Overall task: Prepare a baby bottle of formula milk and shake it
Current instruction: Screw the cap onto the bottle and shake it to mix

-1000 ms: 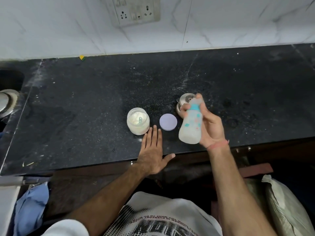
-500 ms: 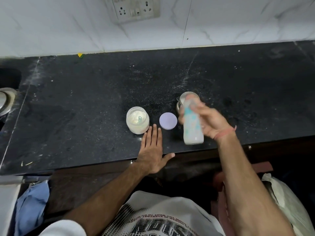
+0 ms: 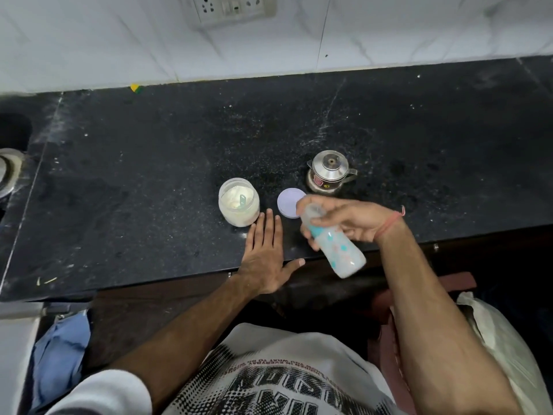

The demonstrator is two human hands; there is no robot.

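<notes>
From the head camera, my right hand (image 3: 350, 223) has its grip wrapped around the neck of the baby bottle (image 3: 336, 248), which is tilted hard, its cap end up toward my fingers and its pale, milky base swung down over the counter's front edge; half a second ago the bottle stood nearly upright in that hand, farther back, hiding the steel pot (image 3: 330, 172), and the pot now shows whole behind my knuckles. The bottle is blurred, so I cannot tell how full it is. My left hand (image 3: 267, 259) has not moved: it lies flat and open on the counter (image 3: 134, 190), palm down, holding nothing, fingertips just beside the open formula jar (image 3: 238, 202) and thumb reaching along the front edge. The jar holds white powder with a pale green scoop (image 3: 242, 200) stuck in it. Its round lilac lid (image 3: 287, 202) lies flat between the jar and the pot, partly behind my right hand. The counter is black stone, speckled and dusted with white powder, most of all around the jar and toward the back edge. Behind it rises a white marbled tile wall (image 3: 389, 34) with a socket plate (image 3: 232, 7) at the top. At the counter's far left a metal rim (image 3: 7, 172) shows. Below the front edge, a blue cloth (image 3: 59, 354) hangs at the left and a pale sack (image 3: 502, 348) sits at the right.
</notes>
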